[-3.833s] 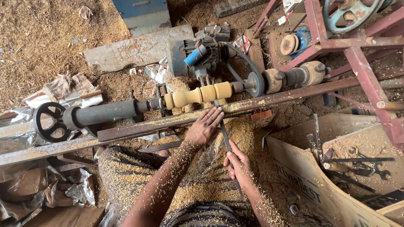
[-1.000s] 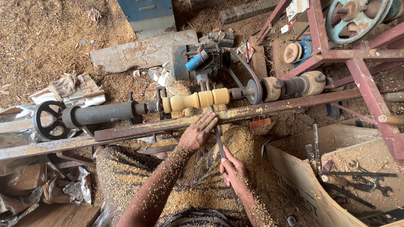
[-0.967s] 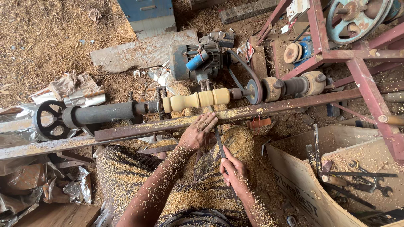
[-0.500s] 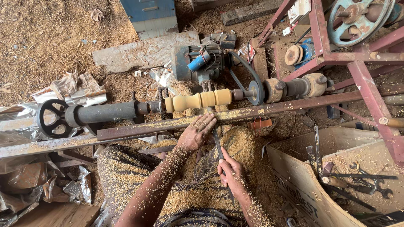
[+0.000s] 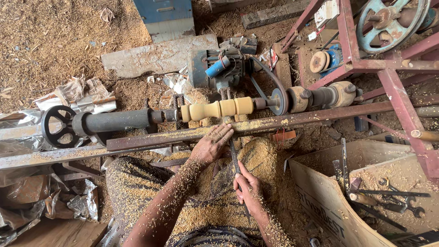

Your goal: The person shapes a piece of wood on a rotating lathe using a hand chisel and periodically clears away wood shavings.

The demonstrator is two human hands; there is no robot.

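Chisel (image 5: 236,161) in both hands, tip under pale spindle (image 5: 217,110)

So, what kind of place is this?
Most likely a small woodturning workshop. A pale wooden spindle sits in a belt-driven lathe, wood shavings cover the floor, and both hands steady a long chisel.

We see a pale wooden spindle (image 5: 217,110) mounted level on the lathe, turned into rounded beads and grooves, its left end on the dark tailstock centre, its right end at the drive side. Just below it runs the rusty rest bar (image 5: 256,126), dusted with shavings. A slim dark metal chisel (image 5: 235,158) lies across that bar, its tip pointing up toward the spindle and its handle end running back toward us over the heap of shavings.
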